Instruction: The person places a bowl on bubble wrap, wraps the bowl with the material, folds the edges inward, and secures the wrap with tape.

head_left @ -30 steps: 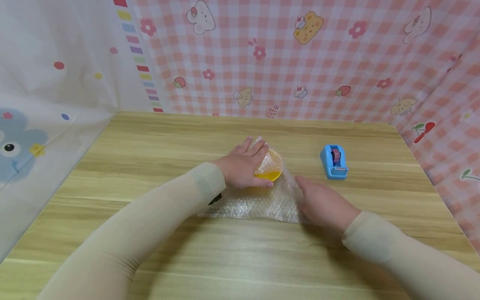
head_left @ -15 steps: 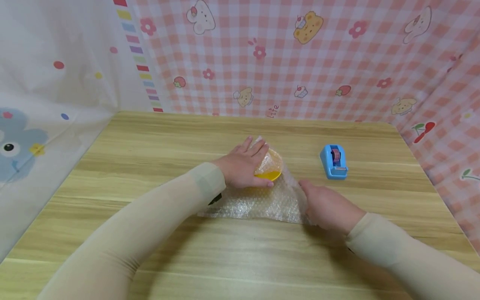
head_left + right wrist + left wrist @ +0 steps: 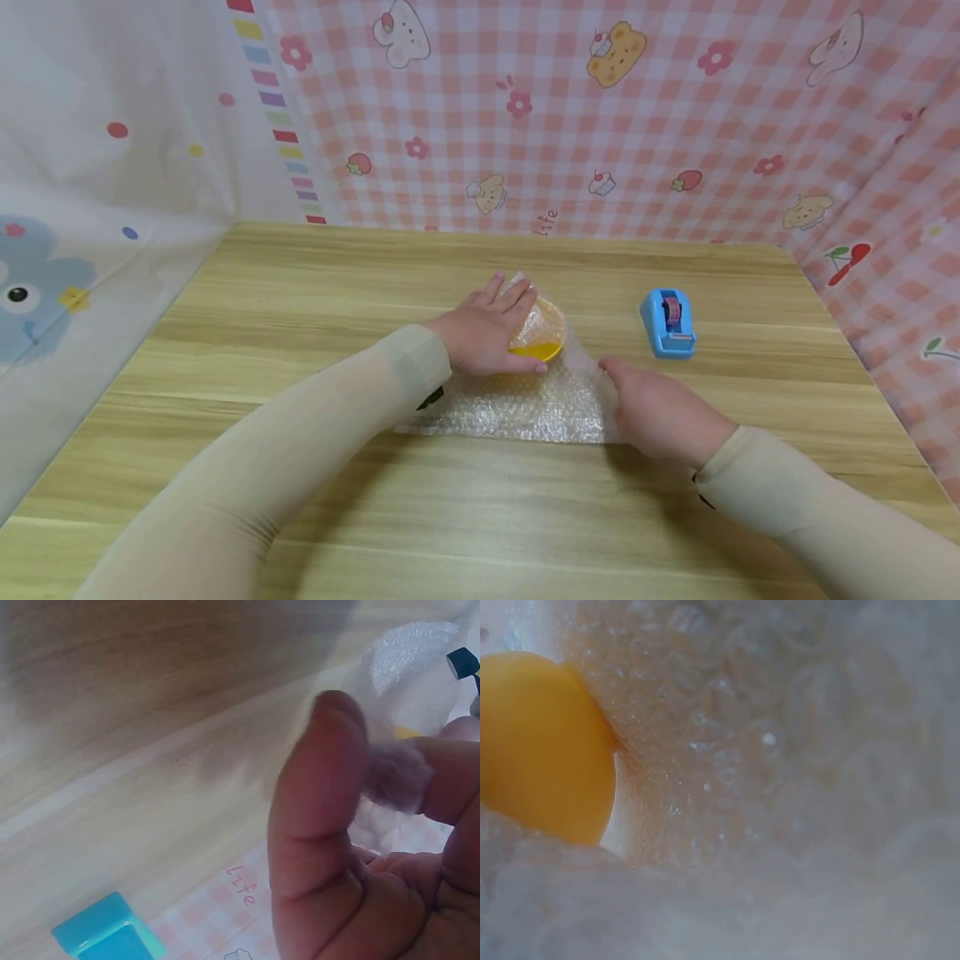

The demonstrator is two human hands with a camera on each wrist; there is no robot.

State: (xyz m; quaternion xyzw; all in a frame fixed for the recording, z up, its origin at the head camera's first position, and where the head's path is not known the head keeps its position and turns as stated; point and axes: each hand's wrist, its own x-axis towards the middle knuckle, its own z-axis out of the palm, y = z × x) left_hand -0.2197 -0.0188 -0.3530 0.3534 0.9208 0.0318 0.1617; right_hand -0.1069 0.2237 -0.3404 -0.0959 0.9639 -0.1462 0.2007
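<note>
A sheet of clear bubble wrap [image 3: 517, 412] lies on the table, partly folded over a round yellow dish-like object [image 3: 542, 350]. Its exact kind is hidden by the wrap and my hand. My left hand [image 3: 487, 333] presses down on the wrapped yellow object, fingers straight and spread. Up close in the left wrist view, a smooth yellow curved side [image 3: 544, 750] shows beside blurred bubble wrap [image 3: 697, 742]. At the sheet's right edge, my right hand [image 3: 663, 414] pinches the wrap; the right wrist view shows a bunched bit of film [image 3: 397, 776] between thumb and fingers.
A blue tape dispenser [image 3: 667, 325] with a pink roll stands beyond my right hand. The wooden table [image 3: 480, 517] meets a pink checked cloth [image 3: 555, 125] at the back and a white printed cloth [image 3: 150, 100] on the left.
My right hand has shifted slightly to the right, drawing the wrap's right edge outward, and the front edge now lies straighter. My left hand has stayed in place.
</note>
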